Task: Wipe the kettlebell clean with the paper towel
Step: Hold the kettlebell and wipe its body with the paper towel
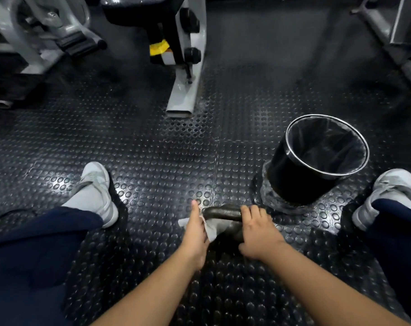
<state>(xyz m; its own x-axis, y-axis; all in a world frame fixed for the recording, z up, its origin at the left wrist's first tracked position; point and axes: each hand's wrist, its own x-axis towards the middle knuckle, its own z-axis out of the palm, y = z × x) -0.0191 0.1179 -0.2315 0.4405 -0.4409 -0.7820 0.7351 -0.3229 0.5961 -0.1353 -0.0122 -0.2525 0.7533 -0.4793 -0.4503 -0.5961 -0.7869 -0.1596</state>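
Note:
A dark kettlebell (223, 214) sits on the studded rubber floor between my legs, only its handle and upper part showing. My left hand (196, 231) holds a white paper towel (211, 228) against the kettlebell's left side, thumb pointing forward. My right hand (258, 231) grips the right end of the handle with its fingers curled over it. The kettlebell's lower body is hidden behind my hands.
A black waste bin (291, 177) with a metal rim and dark liner stands just right of the kettlebell. My two grey shoes (96, 191) (385, 196) flank the spot. A grey machine leg (183, 92) and other gym frames stand further ahead.

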